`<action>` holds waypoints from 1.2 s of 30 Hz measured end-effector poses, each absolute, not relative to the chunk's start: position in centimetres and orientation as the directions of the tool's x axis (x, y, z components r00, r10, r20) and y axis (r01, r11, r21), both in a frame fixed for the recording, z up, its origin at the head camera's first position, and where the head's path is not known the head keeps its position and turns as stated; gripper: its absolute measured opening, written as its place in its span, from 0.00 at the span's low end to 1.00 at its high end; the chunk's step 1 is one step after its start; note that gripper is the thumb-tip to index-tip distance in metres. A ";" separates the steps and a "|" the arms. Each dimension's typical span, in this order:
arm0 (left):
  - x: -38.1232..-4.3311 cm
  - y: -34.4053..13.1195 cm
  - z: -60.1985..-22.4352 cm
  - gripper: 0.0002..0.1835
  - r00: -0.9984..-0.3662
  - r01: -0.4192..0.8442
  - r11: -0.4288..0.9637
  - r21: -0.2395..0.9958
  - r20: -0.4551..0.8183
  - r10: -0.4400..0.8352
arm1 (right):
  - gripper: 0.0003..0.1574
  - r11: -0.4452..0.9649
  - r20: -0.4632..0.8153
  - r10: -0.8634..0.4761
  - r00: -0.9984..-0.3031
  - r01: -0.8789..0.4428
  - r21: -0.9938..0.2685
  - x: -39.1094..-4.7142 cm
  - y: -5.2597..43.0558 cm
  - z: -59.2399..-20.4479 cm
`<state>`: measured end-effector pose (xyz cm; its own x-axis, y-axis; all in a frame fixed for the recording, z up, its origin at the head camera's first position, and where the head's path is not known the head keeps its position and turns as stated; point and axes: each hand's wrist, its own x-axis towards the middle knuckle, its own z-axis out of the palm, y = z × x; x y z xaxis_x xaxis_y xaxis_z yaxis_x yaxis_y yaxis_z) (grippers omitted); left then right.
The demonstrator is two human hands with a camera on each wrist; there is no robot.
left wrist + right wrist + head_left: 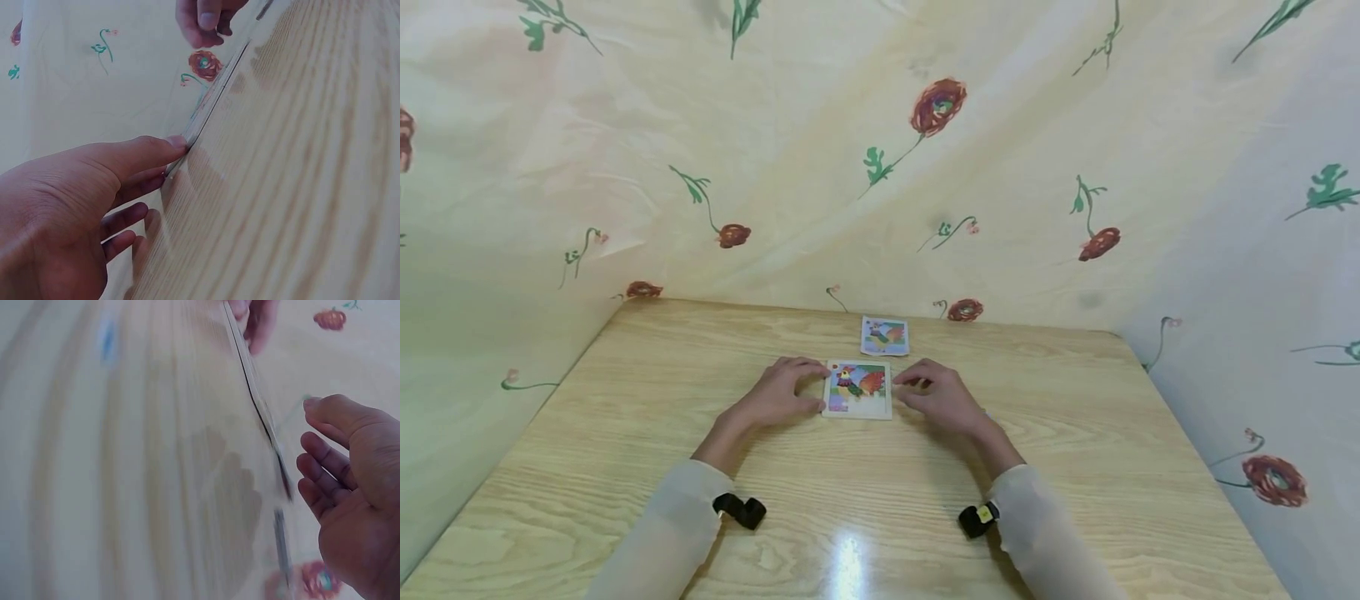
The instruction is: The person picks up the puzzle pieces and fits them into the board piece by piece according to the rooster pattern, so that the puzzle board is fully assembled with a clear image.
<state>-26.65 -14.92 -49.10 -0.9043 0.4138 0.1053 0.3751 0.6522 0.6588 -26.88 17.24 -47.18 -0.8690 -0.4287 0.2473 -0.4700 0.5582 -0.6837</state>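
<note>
A flat square jigsaw puzzle board (859,407) with a rooster picture lies on the table; the lower right of its picture is a blank pale area. At its left edge, my left hand (782,390) holds the board, thumb near the lower corner and a finger near the upper one. In the left wrist view, the left thumb (169,144) presses on the board's thin edge (212,103). My right hand (936,396) is beside the right edge, its fingers loosely bent. The right wrist view has this hand (356,462) apart from the board, with nothing visible between the fingers.
A picture card (884,337) with a similar rooster lies just behind the board. A small flat piece (987,412) shows partly behind the right wrist. Flowered cloth (820,167) hangs along the back and sides of the wooden table (662,375).
</note>
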 end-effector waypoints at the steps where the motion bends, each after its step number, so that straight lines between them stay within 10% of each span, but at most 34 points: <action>1: -26.7 -14.9 -49.1 0.30 -0.904 0.376 0.654 0.656 0.105 0.414 | 0.10 0.560 0.255 -0.423 -0.869 -0.472 -0.681 -26.7 17.9 -47.1; 36: -26.2 -14.8 -49.0 0.29 -0.904 0.374 0.644 0.667 0.106 0.415 | 0.10 0.688 0.247 -0.365 -0.897 -0.439 -0.578 -24.9 26.5 -49.0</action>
